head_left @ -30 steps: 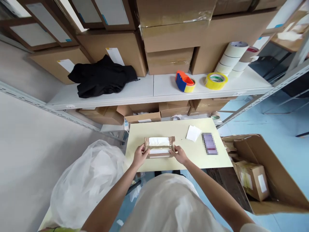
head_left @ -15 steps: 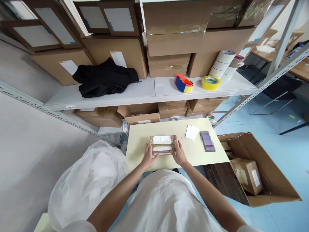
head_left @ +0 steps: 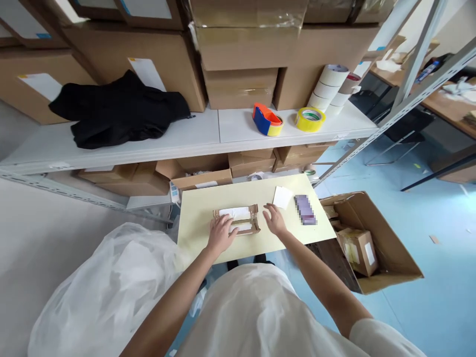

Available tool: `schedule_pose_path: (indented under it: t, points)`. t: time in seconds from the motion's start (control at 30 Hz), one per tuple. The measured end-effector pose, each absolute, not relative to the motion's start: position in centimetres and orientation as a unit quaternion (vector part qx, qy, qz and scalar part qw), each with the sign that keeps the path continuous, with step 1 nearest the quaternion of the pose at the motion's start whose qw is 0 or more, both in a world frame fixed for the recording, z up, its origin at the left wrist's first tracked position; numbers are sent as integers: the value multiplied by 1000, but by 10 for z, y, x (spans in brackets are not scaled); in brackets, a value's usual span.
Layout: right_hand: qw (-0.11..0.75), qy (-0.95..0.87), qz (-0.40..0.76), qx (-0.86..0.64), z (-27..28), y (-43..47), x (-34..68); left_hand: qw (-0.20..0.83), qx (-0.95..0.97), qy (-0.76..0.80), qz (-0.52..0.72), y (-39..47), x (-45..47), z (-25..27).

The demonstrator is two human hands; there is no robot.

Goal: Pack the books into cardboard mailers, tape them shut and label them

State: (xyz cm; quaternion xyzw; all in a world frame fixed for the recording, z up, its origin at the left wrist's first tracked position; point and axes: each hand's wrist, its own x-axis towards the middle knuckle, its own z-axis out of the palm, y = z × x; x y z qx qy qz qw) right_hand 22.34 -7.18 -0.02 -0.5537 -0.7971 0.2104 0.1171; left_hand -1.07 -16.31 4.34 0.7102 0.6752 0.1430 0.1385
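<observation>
On the pale yellow table (head_left: 197, 203) lies a small taped cardboard box (head_left: 254, 218) with white labels on its top. My left hand (head_left: 221, 233) rests flat over the left part of the box, fingers spread across it and covering some of the label. To the right of the box, my right hand (head_left: 274, 219) is off it, fingers stretched and apart with nothing in them. Just beyond its fingertips lies a white paper square (head_left: 282, 197). A purple, pixelated item (head_left: 305, 209) sits farther right on the table.
A shelf (head_left: 201, 138) behind holds a black garment (head_left: 122, 111), a blue-orange tape dispenser (head_left: 267, 120), yellow tape (head_left: 310, 119), stacked tape rolls (head_left: 329, 88) and cartons. An open carton (head_left: 386, 243) stands on the floor at right; a translucent plastic bag (head_left: 111, 292) bulges at left.
My right hand has let go of the box's right side and moved right. My left hand has slid from the left edge onto the top. The whole view has shifted.
</observation>
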Motion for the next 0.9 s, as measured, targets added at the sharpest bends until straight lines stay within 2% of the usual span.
schedule_pose_path:
  t: [0.1, 0.2, 0.33, 0.47, 0.67, 0.9]
  points:
    - [25, -761, 222, -609, -19, -40, 259, 186, 736, 620, 198, -142, 8, 52]
    - [-10, -744, 235, -625, -42, -11, 286, 211, 750, 590, 211, -120, 36, 54]
    - [-25, -749, 242, -617, -71, 13, 302, 241, 772, 565, 167, -91, 75, 47]
    - [-41, -802, 185, -566, -85, 7, 304, 268, 788, 542, 113, -68, 104, 32]
    - [-68, -819, 199, -533, -81, -20, 310, 317, 752, 574, 71, -54, 122, 13]
    - [-94, -822, 237, -510, -73, -8, 316, 368, 712, 597, 27, -41, 133, 5]
